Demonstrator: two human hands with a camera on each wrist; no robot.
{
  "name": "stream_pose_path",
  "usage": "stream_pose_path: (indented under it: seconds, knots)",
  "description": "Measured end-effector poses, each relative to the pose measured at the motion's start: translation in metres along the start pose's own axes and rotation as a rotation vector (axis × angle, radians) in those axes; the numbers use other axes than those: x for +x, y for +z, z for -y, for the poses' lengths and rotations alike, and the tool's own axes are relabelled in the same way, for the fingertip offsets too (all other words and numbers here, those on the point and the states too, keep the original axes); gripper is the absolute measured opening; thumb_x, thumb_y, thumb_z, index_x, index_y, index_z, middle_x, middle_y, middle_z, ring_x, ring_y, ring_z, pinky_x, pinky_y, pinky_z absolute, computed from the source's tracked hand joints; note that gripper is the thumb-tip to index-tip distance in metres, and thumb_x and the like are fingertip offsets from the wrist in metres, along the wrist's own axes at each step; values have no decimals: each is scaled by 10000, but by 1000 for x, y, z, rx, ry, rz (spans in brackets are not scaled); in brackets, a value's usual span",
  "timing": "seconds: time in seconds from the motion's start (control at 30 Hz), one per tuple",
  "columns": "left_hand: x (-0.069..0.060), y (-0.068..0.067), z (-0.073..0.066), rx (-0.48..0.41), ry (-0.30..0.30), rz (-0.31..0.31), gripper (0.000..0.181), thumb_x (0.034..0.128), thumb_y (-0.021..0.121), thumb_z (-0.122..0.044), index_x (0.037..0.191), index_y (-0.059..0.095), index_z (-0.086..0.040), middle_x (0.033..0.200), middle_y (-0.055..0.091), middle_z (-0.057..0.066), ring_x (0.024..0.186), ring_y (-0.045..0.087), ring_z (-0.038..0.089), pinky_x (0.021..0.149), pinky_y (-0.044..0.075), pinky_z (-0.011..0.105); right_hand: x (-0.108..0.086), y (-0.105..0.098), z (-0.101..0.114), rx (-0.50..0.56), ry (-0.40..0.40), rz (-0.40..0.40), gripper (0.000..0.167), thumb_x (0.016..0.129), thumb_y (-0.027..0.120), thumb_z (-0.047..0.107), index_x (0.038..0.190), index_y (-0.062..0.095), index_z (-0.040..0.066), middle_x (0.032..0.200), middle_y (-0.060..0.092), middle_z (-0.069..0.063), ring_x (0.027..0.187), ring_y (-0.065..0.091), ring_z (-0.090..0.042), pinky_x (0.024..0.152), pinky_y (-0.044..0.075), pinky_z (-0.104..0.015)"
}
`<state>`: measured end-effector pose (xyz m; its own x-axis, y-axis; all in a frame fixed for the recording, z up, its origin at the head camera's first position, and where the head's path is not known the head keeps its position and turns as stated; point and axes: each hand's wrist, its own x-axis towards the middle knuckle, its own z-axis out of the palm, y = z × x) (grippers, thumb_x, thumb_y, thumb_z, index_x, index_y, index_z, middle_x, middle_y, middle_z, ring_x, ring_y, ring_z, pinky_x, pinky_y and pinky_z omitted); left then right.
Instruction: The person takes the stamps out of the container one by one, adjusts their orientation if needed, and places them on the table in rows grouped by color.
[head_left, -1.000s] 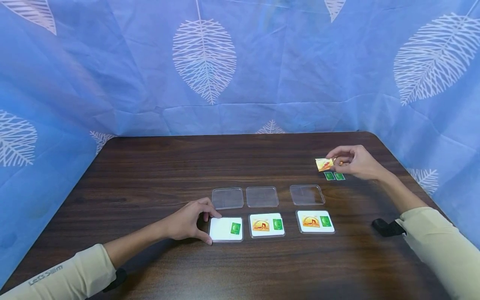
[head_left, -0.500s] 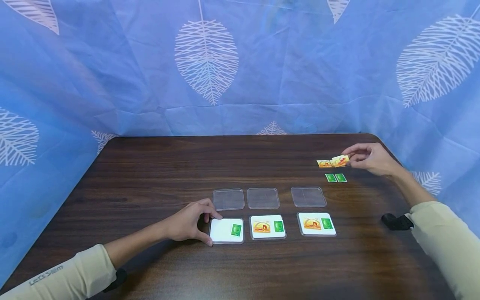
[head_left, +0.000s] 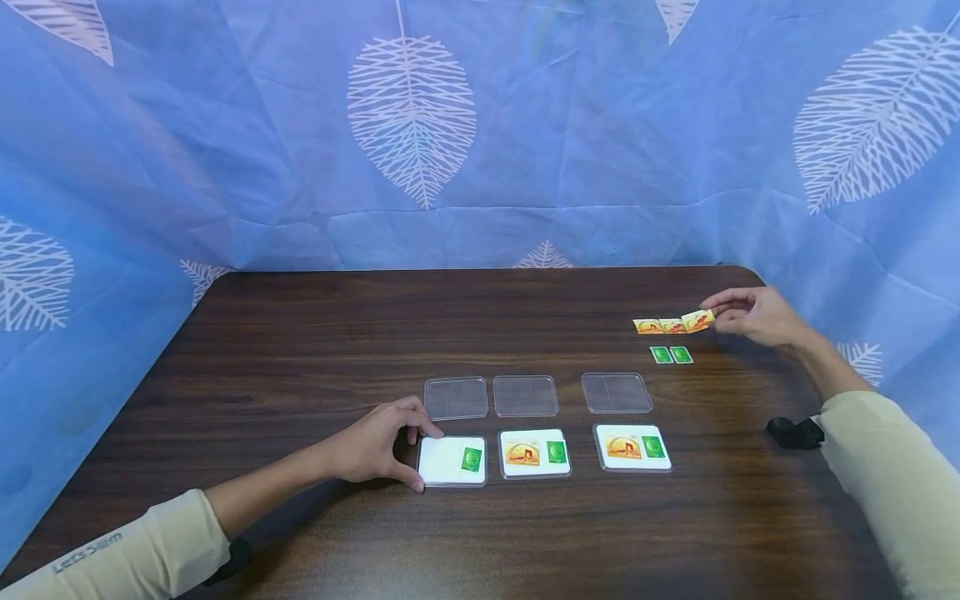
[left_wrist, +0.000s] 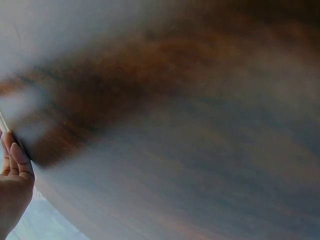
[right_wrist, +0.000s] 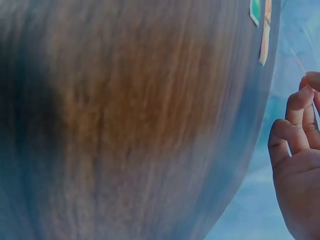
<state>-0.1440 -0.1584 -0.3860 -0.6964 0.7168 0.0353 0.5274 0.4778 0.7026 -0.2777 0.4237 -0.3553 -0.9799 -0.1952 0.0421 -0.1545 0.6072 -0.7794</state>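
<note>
In the head view my right hand pinches a yellow-orange stamp by its right edge, tilted up at the table's far right. Two similar stamps lie just left of it, and two green stamps in front. The right wrist view shows the held stamp almost edge-on between thumb and fingertips. My left hand grips the left edge of a clear case with a white card and one green stamp. In the left wrist view only part of that hand and the case edge appear.
Two more cases, a middle one and a right one, each show an orange and a green stamp on white. Behind the cases lie three clear lids. A blue leaf-print cloth surrounds the dark wooden table.
My right hand has moved rightward along the orange stamps. One stamp it held above the left end now lies there, and it holds the rightmost one. The left hand stays on its case.
</note>
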Motion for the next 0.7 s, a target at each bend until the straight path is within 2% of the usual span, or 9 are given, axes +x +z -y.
stream_pose_path:
  seconds: [0.4, 0.7]
  knots:
    - [-1, -1, -1, -3, -10, 1, 539, 747, 948, -196, 1209, 735, -19, 976, 537, -29, 840, 472, 68, 735, 419, 246, 5, -4, -16, -63, 31, -6, 284, 913, 694, -75, 1162, 634, -199, 866, 704, 97, 752, 642, -3, 661, 510, -189]
    - [0, -1, 0, 3, -1, -2, 550, 744, 950, -205, 1212, 736, -14, 978, 539, -29, 836, 468, 62, 744, 423, 251, 8, -2, -18, -143, 38, -6, 341, 921, 714, -32, 1203, 621, -200, 896, 711, 12, 754, 623, 10, 683, 498, -164]
